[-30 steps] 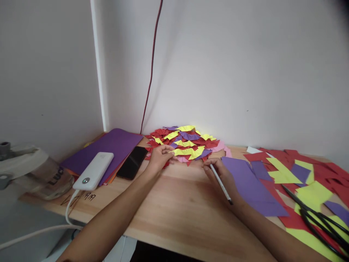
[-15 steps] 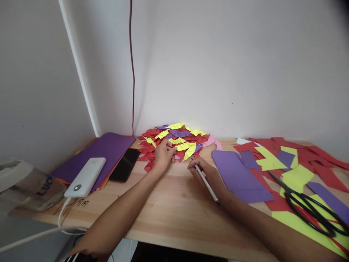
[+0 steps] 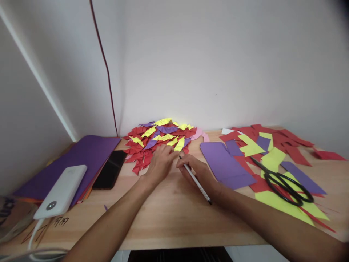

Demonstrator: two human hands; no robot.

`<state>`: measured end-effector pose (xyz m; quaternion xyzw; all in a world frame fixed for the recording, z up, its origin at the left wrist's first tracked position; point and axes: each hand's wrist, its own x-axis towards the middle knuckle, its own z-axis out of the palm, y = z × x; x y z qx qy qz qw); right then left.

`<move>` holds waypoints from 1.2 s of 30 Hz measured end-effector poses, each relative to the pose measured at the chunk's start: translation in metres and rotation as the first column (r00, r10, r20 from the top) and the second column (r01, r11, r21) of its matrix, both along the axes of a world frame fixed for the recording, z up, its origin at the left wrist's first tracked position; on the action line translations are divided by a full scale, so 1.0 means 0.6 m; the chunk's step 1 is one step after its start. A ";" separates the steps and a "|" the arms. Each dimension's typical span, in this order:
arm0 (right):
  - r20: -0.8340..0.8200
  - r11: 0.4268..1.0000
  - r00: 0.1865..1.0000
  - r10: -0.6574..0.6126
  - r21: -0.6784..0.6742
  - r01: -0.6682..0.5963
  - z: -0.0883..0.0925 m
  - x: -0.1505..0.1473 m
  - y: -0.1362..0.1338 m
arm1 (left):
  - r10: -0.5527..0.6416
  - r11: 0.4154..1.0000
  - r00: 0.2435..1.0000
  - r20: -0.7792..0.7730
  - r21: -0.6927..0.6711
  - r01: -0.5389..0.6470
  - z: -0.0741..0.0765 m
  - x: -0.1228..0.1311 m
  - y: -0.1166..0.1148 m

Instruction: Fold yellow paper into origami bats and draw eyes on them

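Note:
My right hand [image 3: 196,169] is closed round a slim pen [image 3: 196,183] with a pale barrel and dark ends. Its upper tip points at the paper pile, while the lower end slants toward my wrist. Close beside it, my left hand [image 3: 163,160] is held low at the front edge of a pile of crumpled red paper pieces [image 3: 141,158]. The left fingers are curled together, and whatever they hold is hidden. Just beyond them lies a creased yellow paper piece [image 3: 180,144]. Purple pieces [image 3: 167,129] also lie on the pile.
Purple sheets [image 3: 225,163] lie right of my hands, then black-handled scissors [image 3: 286,185] over yellow and red scraps [image 3: 297,154]. On the left are a black phone [image 3: 110,170] and a white power bank [image 3: 61,191] on purple paper [image 3: 89,153]. A cable [image 3: 107,69] hangs down the wall.
The view has turned to the right, so the table things appear further left. My left hand has moved away from the yellow piece, closer to my right hand, which still holds the pen.

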<state>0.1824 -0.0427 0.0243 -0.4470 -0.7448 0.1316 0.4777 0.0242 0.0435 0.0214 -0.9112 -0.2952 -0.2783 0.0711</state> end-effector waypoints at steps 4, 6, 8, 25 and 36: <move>0.175 0.998 0.984 -0.027 0.069 0.015 0.005 0.015 0.016 | -0.081 0.996 0.997 -0.005 0.032 0.081 -0.007 0.011 -0.006; 0.309 0.992 0.942 -0.127 0.020 0.128 0.020 0.034 0.028 | -0.083 0.996 0.996 0.012 0.042 0.083 -0.007 0.011 -0.009; 0.504 0.924 0.826 -0.252 -0.127 0.360 0.038 0.062 0.039 | -0.082 0.996 0.997 0.018 0.035 0.081 -0.005 0.009 -0.011; 0.775 0.701 0.590 -0.227 -0.291 0.652 0.072 0.237 0.063 | -0.141 0.990 0.990 0.010 -0.007 0.141 0.000 0.013 -0.020; 0.904 0.747 0.426 -0.047 -0.251 0.616 0.069 0.322 0.040 | -0.242 0.963 0.970 -0.035 -0.133 0.236 -0.014 0.022 -0.019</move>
